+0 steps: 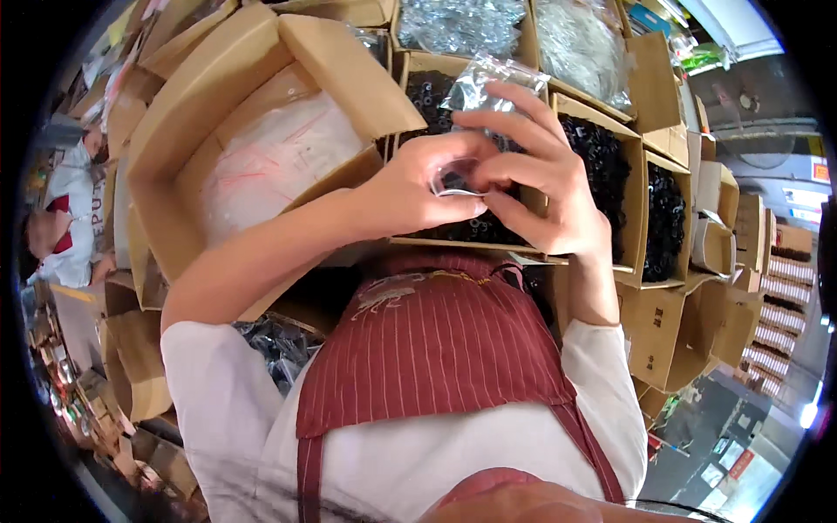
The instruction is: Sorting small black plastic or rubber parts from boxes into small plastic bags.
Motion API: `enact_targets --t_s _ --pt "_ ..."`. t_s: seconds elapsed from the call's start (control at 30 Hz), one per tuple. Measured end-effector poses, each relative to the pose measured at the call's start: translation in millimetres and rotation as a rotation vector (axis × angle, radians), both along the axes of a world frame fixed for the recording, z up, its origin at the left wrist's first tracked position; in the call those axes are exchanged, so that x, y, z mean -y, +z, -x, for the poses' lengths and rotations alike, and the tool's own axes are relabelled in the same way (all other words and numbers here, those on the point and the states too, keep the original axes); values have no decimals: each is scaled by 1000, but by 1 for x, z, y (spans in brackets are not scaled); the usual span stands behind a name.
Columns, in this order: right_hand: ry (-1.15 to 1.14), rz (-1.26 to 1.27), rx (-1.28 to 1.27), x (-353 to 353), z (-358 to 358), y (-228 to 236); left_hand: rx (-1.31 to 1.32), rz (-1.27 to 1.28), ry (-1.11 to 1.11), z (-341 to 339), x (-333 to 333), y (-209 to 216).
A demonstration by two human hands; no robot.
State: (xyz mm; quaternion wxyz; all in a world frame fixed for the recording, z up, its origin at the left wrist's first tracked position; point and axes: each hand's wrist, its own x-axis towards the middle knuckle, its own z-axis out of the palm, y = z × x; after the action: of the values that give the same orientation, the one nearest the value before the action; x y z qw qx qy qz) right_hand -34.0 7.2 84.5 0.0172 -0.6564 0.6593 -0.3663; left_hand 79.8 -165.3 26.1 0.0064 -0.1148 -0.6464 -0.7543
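Both my hands meet in front of me, above boxes of small black parts. My left hand [429, 185] is curled around a small clear plastic bag [457, 179], whose rounded mouth faces me. From the other side, my right hand [545, 179] pinches the bag's edge between thumb and index finger, its other fingers raised and bent. Beyond the fingers lies crinkled clear plastic [488, 80]; whether it belongs to the same bag I cannot tell. Anything inside the bag is hidden by my fingers.
At left stands a large cardboard box [205, 100] holding clear bags with red lines [288, 152]. Boxes of black parts [602, 166] adjoin on the right. Farther back are boxes of clear packed pieces [462, 24]. Another person [70, 218] is at the far left.
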Motion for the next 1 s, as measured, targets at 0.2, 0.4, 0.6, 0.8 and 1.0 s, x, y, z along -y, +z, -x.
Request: enact_targets --t_s 0.2,0.4,0.6,0.8,1.0 --pt "-293 190 681 -44 11 -18 -26 653 162 7 28 61" --pt "-663 -75 431 -55 56 -65 323 1624 535 20 136 100" --pt "-487 -130 503 -26 71 -94 622 1741 485 14 197 -4" --pt "-507 -170 389 -2 104 -131 413 1878 620 19 203 -42" --pt "-557 128 369 -8 96 -118 274 1745 626 2 210 -30"
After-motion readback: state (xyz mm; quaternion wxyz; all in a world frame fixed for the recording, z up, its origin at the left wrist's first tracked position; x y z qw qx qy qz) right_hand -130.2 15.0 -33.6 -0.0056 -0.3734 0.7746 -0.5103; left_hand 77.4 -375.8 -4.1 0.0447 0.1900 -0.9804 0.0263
